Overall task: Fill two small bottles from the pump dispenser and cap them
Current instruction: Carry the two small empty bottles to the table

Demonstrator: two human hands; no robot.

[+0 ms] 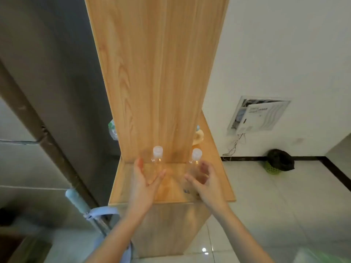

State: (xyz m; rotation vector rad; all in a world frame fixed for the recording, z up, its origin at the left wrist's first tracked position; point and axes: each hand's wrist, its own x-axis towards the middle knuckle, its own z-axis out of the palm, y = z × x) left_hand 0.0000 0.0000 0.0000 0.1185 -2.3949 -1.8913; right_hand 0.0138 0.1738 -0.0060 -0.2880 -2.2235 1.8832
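Head view: the left bottle and right bottle, both capped, stand at the back of the wooden shelf. Over the shelf, the left hand is spread flat before the left bottle. The right hand, loosely curled and empty, is just beside the right bottle.

Dim, soft, blurry wide-angle view, edges bent, small glare on floor

Wooden shelf unit against white wall; glossy tiled floor (black skirting); open wall panel.
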